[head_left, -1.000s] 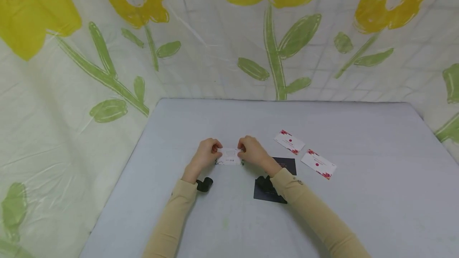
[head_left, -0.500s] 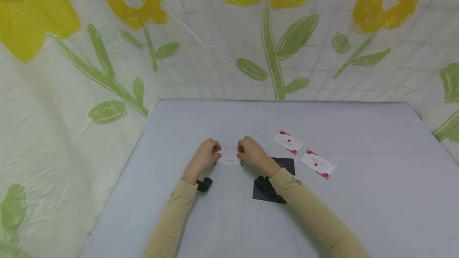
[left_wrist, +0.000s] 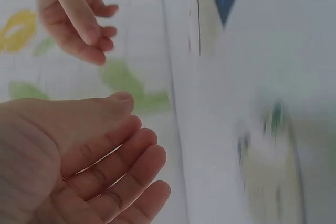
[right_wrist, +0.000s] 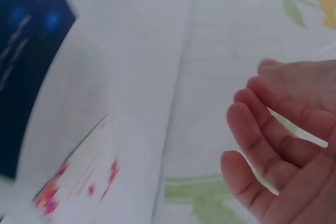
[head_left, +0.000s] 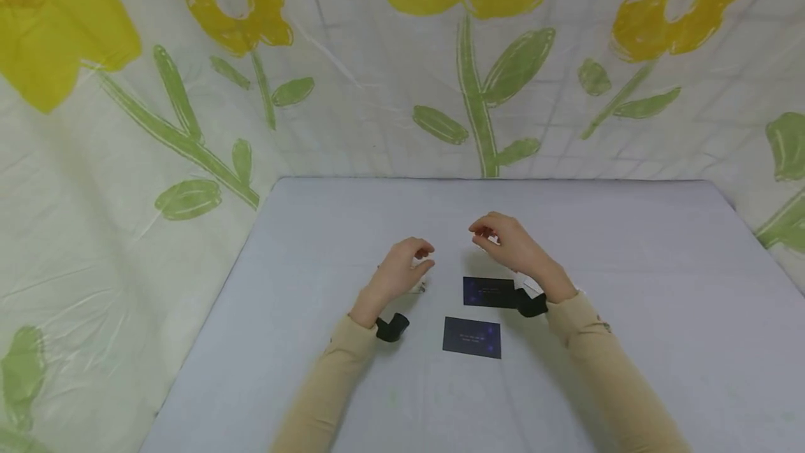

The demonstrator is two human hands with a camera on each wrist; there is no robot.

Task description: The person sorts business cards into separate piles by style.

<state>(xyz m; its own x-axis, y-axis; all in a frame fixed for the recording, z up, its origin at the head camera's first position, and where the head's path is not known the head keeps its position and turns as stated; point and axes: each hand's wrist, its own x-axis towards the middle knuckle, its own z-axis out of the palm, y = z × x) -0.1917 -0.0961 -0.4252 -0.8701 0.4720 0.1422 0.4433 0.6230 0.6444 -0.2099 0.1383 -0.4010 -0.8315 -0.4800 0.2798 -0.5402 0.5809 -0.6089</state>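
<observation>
1. We see a makeshift recording booth rather than a lived-in room.
2. A glossy plastic sheet printed with yellow flowers and green stems (head_left: 478, 89) walls it in on all sides.
3. A plain pale grey tabletop (head_left: 629, 341) fills the floor of it.

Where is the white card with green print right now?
In the head view, the white card lies flat on the table, mostly hidden under the raised left hand, left of the two dark blue cards.
</observation>
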